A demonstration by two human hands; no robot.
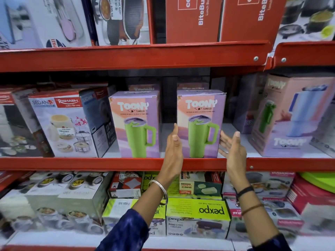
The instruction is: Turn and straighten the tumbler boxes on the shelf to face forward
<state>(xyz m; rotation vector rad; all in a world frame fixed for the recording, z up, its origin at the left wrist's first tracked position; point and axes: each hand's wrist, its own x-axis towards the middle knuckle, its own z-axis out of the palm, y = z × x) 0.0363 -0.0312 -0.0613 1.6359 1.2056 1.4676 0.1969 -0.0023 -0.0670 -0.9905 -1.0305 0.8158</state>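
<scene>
Two purple Toony tumbler boxes with green tumblers face forward on the middle red shelf (112,163): one at the centre left (135,124), one at the centre right (200,124). My left hand (174,149) is open by the right box's left edge. My right hand (233,149) is open by its right edge, fingertips close to the box. Neither hand grips it. A third, larger Toony box (290,115) stands turned at an angle at the far right. More Toony boxes sit behind the front ones.
A Rishabh Sedan lunch-box carton (63,124) stands angled left of the tumbler boxes. Red BiteBuddy boxes (194,19) fill the shelf above. Green Pexpo boxes (197,214) and other cartons fill the shelf below. A gap separates the two front tumbler boxes.
</scene>
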